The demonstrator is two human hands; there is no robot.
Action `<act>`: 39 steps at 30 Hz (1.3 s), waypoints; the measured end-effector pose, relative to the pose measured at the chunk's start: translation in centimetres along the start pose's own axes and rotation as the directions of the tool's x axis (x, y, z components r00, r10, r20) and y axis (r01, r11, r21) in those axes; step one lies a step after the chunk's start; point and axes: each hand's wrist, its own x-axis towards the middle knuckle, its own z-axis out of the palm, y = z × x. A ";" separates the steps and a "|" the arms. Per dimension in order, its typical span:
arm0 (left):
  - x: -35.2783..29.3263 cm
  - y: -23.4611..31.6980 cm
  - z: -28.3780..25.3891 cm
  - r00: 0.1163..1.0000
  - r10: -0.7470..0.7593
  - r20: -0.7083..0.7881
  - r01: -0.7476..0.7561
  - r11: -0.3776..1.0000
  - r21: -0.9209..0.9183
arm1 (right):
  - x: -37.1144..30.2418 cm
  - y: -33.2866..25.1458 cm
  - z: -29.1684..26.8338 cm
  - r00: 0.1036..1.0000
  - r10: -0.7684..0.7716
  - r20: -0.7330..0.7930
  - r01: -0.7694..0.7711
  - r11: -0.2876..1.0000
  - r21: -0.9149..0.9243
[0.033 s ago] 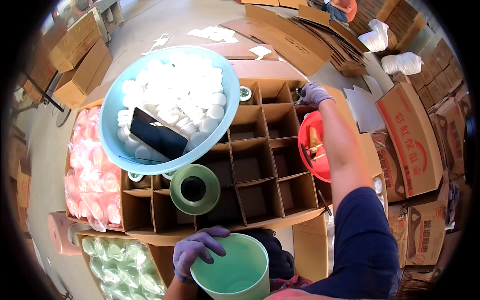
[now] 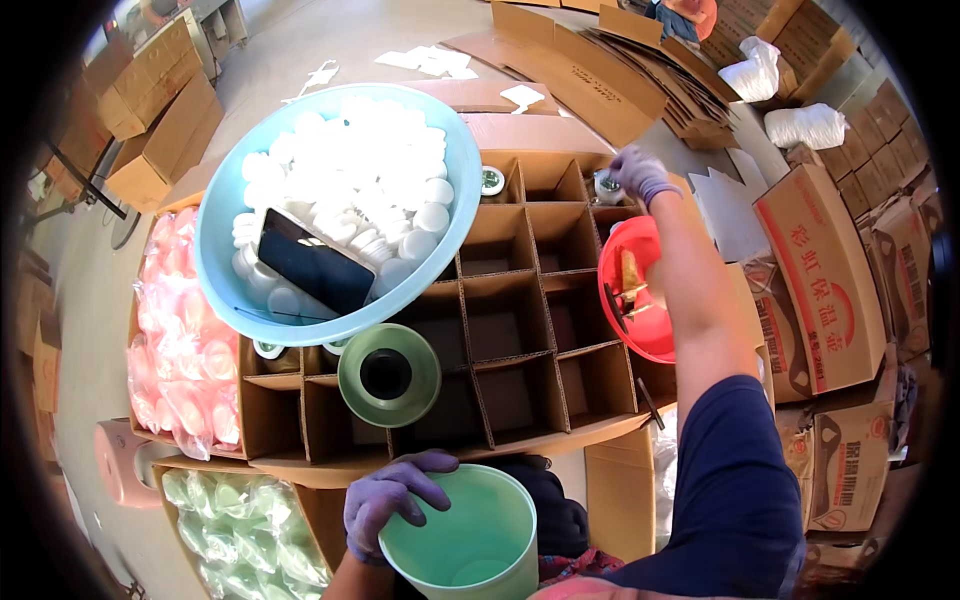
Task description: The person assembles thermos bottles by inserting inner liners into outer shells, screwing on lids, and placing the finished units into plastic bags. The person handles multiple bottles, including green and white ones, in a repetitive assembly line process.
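My left hand (image 2: 395, 500), in a purple glove, is closed over the rim of a light green plastic bucket (image 2: 460, 535) at the near edge. The bucket's inside shows nothing in it. My right hand (image 2: 643, 172), gloved too, reaches to the far right corner of a divided cardboard box (image 2: 505, 300). Its fingers are right beside a small silvery, green-marked round top (image 2: 607, 187) in a compartment; motion blurs them, and I cannot tell whether they grip it. A green round vessel (image 2: 405, 405) with a dark round opening stands in the near left part of the box.
A blue basin (image 2: 215, 280) heaped with white caps (image 2: 355, 160) and holding a phone (image 2: 315, 262) sits over the box. A red bowl (image 2: 655, 325) with small pieces lies under my right forearm. Bagged pink parts (image 2: 185, 350) and bagged green parts (image 2: 250, 530) flank the left.
My right hand has lifted slightly up and away from the compartment, so the silvery round top now shows beside the fingers. My left hand and the bucket have stayed in place.
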 end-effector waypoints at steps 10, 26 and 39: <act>0.1 -0.4 -0.2 1.000 -0.006 -0.003 0.006 1.000 -0.010 | -1.2 -0.2 1.8 0.992 0.086 -0.092 -0.070 0.985 0.158; 0.6 -0.2 -0.4 0.999 -0.015 0.039 0.011 0.996 0.084 | 0.3 1.6 2.3 0.983 -0.174 0.063 0.172 0.984 0.040; 0.5 -0.7 -0.5 0.999 -0.032 0.011 0.033 0.998 -0.046 | 1.1 0.7 2.3 0.992 -0.106 0.068 0.098 0.989 0.109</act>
